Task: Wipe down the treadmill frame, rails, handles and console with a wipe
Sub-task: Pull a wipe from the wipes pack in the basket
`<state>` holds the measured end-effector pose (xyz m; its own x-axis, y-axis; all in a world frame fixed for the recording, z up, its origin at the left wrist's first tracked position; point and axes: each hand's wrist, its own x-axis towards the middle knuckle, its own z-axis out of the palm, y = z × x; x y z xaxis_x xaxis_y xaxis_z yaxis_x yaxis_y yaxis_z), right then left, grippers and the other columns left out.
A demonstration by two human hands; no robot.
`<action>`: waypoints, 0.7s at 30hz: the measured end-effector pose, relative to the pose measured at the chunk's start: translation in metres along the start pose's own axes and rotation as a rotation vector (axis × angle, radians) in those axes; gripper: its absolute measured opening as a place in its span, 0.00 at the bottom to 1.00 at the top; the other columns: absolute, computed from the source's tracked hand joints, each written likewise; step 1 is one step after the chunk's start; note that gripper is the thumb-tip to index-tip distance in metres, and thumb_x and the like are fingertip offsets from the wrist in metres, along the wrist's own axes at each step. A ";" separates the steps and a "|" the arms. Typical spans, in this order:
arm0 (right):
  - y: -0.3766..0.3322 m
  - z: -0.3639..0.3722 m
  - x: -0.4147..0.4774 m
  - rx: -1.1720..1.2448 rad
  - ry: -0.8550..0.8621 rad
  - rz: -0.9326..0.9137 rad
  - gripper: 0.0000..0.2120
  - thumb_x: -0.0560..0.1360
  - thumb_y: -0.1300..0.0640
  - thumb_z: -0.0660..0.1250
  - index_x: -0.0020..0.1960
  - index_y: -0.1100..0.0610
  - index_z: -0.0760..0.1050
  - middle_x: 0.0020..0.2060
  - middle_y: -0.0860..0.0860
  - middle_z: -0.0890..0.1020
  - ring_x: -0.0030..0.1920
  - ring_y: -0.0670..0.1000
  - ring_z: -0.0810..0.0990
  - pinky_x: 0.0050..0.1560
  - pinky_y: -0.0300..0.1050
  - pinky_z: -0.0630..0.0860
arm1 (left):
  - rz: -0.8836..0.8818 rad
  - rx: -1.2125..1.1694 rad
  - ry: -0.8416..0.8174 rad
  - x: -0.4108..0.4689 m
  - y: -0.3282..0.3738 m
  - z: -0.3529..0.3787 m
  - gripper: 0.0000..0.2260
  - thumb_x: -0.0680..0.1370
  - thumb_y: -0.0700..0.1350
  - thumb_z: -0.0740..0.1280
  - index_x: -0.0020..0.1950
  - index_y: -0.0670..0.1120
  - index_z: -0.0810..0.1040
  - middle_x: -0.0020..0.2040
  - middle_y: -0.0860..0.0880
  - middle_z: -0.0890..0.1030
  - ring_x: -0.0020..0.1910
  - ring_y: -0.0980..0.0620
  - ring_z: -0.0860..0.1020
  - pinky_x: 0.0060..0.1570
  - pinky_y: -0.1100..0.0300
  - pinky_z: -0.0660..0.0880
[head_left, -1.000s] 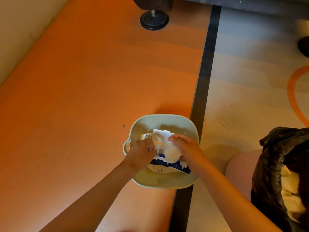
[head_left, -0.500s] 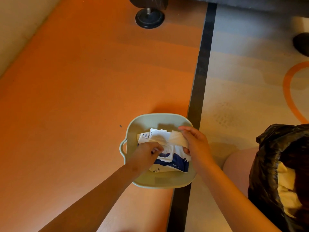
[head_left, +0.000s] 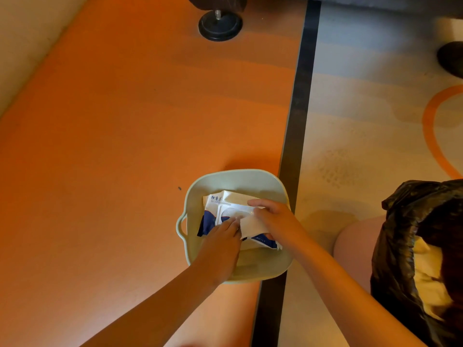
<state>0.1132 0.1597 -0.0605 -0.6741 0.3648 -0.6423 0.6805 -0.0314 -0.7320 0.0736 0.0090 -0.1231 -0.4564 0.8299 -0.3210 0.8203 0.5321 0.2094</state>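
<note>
The right hand [head_left: 274, 219] pinches the wipe [head_left: 253, 226]. It stretches sideways to the left hand [head_left: 221, 242], whose straight fingers press the pack [head_left: 208, 221].

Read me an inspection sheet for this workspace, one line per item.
Surface: orange floor with a black stripe.
Job's things: pack lying in a green basin; one wipe drawn out.
Clutter: black bag with waste inside.
Hands: left hand rests its fingers on the pack; right hand grips the wipe.
Cables: nothing seen.
Surroundings: machine foot at the top; knee beside the bag.
</note>
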 end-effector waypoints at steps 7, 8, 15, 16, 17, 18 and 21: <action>-0.002 0.000 -0.004 -0.004 -0.051 0.008 0.13 0.82 0.59 0.58 0.63 0.53 0.76 0.58 0.49 0.71 0.56 0.49 0.70 0.58 0.41 0.74 | 0.011 -0.300 -0.099 -0.001 -0.011 -0.032 0.22 0.81 0.40 0.58 0.76 0.45 0.62 0.76 0.50 0.64 0.74 0.56 0.63 0.70 0.68 0.55; -0.002 0.000 -0.004 0.001 -0.058 0.007 0.13 0.81 0.60 0.58 0.63 0.53 0.76 0.58 0.49 0.71 0.56 0.49 0.70 0.58 0.42 0.74 | -0.060 -0.430 -0.058 -0.004 -0.014 -0.036 0.20 0.80 0.36 0.58 0.72 0.45 0.68 0.71 0.50 0.71 0.67 0.60 0.70 0.67 0.71 0.61; 0.017 0.012 0.004 -0.293 -0.241 0.054 0.15 0.82 0.59 0.59 0.67 0.49 0.72 0.64 0.49 0.72 0.62 0.50 0.70 0.66 0.44 0.69 | -0.175 -0.212 0.139 -0.014 -0.022 -0.043 0.20 0.72 0.33 0.66 0.64 0.44 0.77 0.63 0.46 0.76 0.59 0.44 0.76 0.46 0.52 0.77; 0.022 0.015 0.005 -0.367 -0.271 0.059 0.16 0.82 0.59 0.59 0.68 0.50 0.71 0.66 0.49 0.72 0.64 0.51 0.71 0.67 0.45 0.68 | -0.122 -0.154 0.081 -0.015 -0.022 -0.043 0.21 0.67 0.35 0.73 0.59 0.45 0.81 0.60 0.46 0.78 0.56 0.44 0.79 0.45 0.52 0.79; 0.027 0.018 0.006 -0.425 -0.293 0.053 0.17 0.82 0.59 0.58 0.70 0.50 0.70 0.67 0.50 0.72 0.65 0.52 0.71 0.67 0.45 0.69 | -0.078 -0.065 0.034 -0.016 -0.024 -0.036 0.22 0.59 0.37 0.79 0.52 0.46 0.84 0.54 0.46 0.81 0.50 0.45 0.82 0.41 0.53 0.80; 0.031 0.020 0.007 -0.467 -0.300 0.053 0.18 0.82 0.60 0.58 0.71 0.50 0.69 0.67 0.50 0.72 0.65 0.52 0.71 0.68 0.45 0.69 | -0.065 0.013 -0.013 -0.017 -0.025 -0.033 0.24 0.51 0.40 0.82 0.47 0.47 0.85 0.50 0.46 0.83 0.45 0.46 0.83 0.39 0.55 0.80; 0.035 0.027 0.006 -0.640 -0.318 0.045 0.21 0.82 0.59 0.57 0.74 0.49 0.63 0.68 0.52 0.72 0.65 0.52 0.72 0.68 0.46 0.70 | -0.088 0.107 -0.142 -0.018 -0.016 -0.034 0.30 0.59 0.49 0.81 0.59 0.46 0.81 0.61 0.41 0.78 0.56 0.44 0.79 0.56 0.52 0.76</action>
<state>0.1256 0.1358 -0.0959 -0.6264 0.0841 -0.7749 0.6789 0.5473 -0.4894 0.0565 -0.0089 -0.0892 -0.4807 0.7452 -0.4621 0.8149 0.5743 0.0785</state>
